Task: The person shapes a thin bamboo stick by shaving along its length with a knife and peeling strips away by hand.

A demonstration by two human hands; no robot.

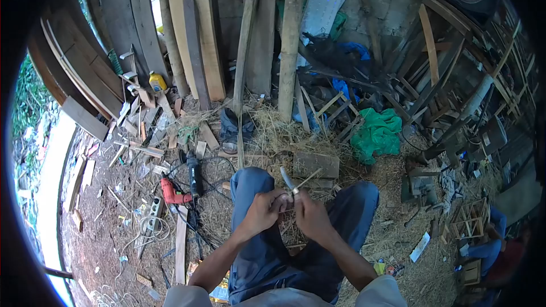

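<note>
Both of my hands meet above my lap, between my knees. My right hand (310, 213) is closed round the handle of a knife (288, 179), whose blade points up and to the left. My left hand (268, 209) is closed on the lower end of a thin wooden stick (310, 177), which slants up to the right and crosses the knife near the base of its blade. Fingers hide the knife's handle and the stick's lower end. A wooden block (316, 166) lies on the ground just beyond the hands.
On the left lie a red power drill (173, 191), a dark angle grinder (194, 173), a power strip (152, 214) and cables. A green cloth (376, 135) lies ahead right. Boards (259, 34) lean along the back. Shavings and offcuts cover the ground. Another person (497, 250) sits at far right.
</note>
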